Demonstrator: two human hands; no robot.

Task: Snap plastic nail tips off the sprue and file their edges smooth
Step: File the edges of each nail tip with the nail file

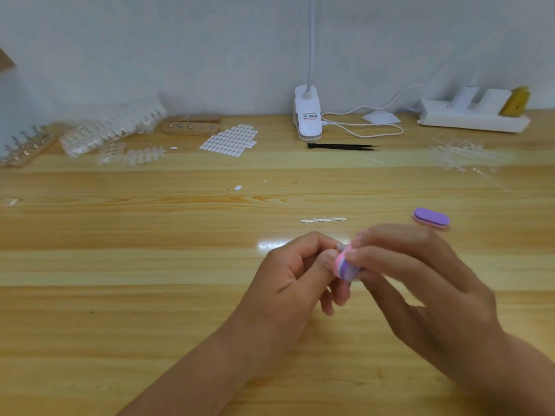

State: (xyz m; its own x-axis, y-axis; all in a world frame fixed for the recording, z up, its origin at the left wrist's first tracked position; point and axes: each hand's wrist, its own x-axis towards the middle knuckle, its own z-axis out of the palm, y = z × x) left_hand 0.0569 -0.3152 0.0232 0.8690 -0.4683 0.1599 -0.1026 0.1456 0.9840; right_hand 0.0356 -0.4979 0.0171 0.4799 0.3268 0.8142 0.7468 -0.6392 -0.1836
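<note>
The left hand (pixel 292 274) pinched a clear nail tip (pixel 340 246) over the table (pixel 150 265) — the right hand (pixel 420 274), fingers curled round a pink file (pixel 345 267), pressed it against the tip from the right.

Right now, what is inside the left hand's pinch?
A small clear plastic nail tip shows in the left hand, against the pink-and-purple file block the right hand holds. Fingers cover most of it.

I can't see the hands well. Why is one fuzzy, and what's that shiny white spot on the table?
Head view: the right hand, gripping the pink-and-purple foam file block, is smeared by motion blur; the left hand, pinching a small clear plastic nail tip, is sharper; the white spot is glare on the glossy yellow wooden table.
</note>
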